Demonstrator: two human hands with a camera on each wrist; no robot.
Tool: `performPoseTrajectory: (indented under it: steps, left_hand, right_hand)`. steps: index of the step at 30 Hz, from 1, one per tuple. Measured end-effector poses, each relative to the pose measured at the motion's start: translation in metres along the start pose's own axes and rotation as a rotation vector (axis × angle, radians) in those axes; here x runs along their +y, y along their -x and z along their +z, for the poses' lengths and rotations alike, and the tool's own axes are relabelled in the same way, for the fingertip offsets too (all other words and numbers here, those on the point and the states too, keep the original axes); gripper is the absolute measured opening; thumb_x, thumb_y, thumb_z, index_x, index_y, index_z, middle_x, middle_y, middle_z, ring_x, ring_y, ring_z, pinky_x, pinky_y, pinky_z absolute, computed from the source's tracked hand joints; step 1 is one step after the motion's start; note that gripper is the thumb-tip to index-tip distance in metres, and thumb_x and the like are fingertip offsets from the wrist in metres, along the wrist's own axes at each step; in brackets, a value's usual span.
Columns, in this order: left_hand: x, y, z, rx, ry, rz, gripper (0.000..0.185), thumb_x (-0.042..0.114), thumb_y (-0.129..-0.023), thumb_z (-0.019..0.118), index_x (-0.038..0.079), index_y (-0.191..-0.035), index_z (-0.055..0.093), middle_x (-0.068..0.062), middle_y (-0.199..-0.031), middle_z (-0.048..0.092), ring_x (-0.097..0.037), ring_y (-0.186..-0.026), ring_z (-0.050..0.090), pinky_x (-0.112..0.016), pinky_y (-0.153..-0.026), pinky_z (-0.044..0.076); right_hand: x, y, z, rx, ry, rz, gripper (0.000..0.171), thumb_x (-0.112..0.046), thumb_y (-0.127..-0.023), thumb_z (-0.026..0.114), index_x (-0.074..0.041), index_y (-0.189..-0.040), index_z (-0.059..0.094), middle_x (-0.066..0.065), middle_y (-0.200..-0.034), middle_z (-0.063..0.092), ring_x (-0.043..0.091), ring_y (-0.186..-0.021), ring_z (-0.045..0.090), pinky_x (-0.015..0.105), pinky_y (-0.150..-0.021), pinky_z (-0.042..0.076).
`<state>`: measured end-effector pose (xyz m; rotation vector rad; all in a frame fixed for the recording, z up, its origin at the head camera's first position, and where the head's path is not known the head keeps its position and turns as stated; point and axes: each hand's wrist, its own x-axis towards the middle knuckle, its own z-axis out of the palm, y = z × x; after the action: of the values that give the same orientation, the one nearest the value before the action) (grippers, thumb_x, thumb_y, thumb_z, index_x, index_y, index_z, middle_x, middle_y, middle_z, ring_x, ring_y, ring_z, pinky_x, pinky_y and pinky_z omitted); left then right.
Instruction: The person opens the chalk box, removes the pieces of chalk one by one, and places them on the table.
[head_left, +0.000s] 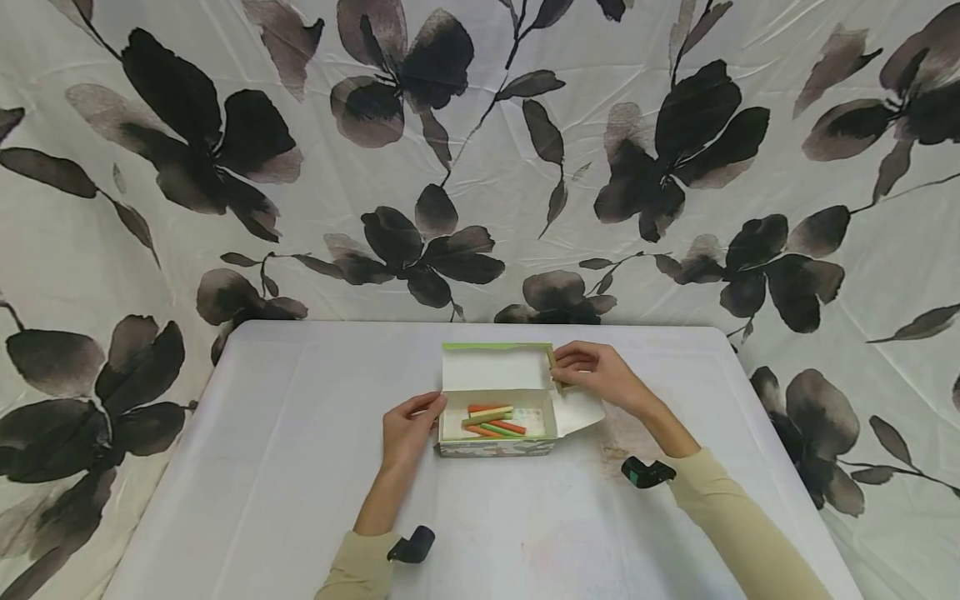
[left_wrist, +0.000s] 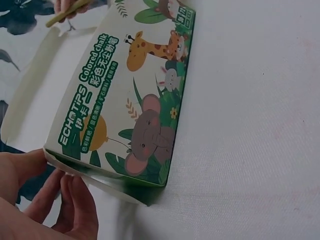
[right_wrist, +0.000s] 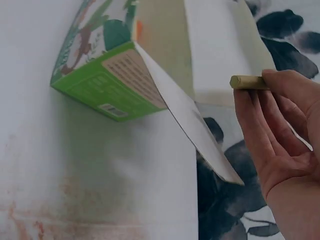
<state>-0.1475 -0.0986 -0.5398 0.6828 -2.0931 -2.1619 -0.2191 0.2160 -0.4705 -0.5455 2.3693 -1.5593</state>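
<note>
A colored chalk box [head_left: 495,449] printed with cartoon animals stands on the table with its lid [head_left: 493,368] folded back. Several orange, yellow, green and red chalk sticks [head_left: 491,414] lie loose inside. At the box's left end, my left hand [head_left: 407,433] holds the edge by the end flap, thumb on top and fingers beneath. My right hand [head_left: 596,373] pinches a yellow chalk stick [right_wrist: 248,82] between thumb and fingers, beside the right edge of the raised lid. Below that hand the right end flap [head_left: 579,413] sticks outward.
The white-covered table [head_left: 300,467] reaches back to a floral cloth [head_left: 465,167] hanging behind it. Reddish-brown smudges [head_left: 622,437] mark the cover to the right of the box. Each wrist wears a small black camera.
</note>
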Motion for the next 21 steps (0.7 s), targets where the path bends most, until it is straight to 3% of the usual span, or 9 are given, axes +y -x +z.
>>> performPoseTrajectory:
  steps: [5,10,17,21]
  left_hand:
    - [-0.001,-0.002,-0.001,-0.028,0.019,-0.024,0.030,0.013,-0.092,0.079,-0.005,-0.115,0.074,-0.009,-0.097,0.071,-0.023,-0.085,0.071,-0.018,-0.068,0.056]
    - [-0.002,-0.003,-0.002,-0.044,0.048,-0.037,0.031,0.012,-0.092,0.079,-0.006,-0.117,0.073,-0.010,-0.100,0.070,-0.022,-0.086,0.071,-0.020,-0.070,0.057]
    - [-0.002,-0.002,-0.001,-0.053,0.054,-0.031,0.032,0.012,-0.092,0.079,-0.007,-0.118,0.072,-0.011,-0.100,0.071,-0.017,-0.082,0.070,-0.018,-0.068,0.056]
    - [-0.002,-0.002,-0.001,-0.053,0.059,-0.037,0.033,0.012,-0.092,0.079,-0.007,-0.118,0.072,-0.010,-0.100,0.071,-0.016,-0.083,0.070,-0.018,-0.069,0.056]
  right_hand:
    - [0.003,0.005,-0.016,0.047,-0.076,0.095,0.039,-0.018,-0.098,0.073,0.002,-0.130,0.063,0.018,-0.116,0.071,0.017,-0.099,0.072,0.034,-0.088,0.059]
    - [0.010,0.010,-0.030,0.093,-0.177,0.132,0.043,-0.016,-0.099,0.071,0.007,-0.133,0.058,0.024,-0.120,0.068,0.015,-0.099,0.072,0.036,-0.092,0.058]
    - [0.027,0.019,-0.045,0.148,-0.170,0.168,0.049,-0.021,-0.100,0.071,0.007,-0.138,0.055,0.022,-0.125,0.066,0.011,-0.101,0.071,0.034,-0.095,0.057]
    - [0.036,0.025,-0.049,0.181,-0.187,0.190,0.052,-0.019,-0.101,0.070,0.010,-0.140,0.051,0.014,-0.120,0.068,0.008,-0.099,0.070,0.032,-0.095,0.057]
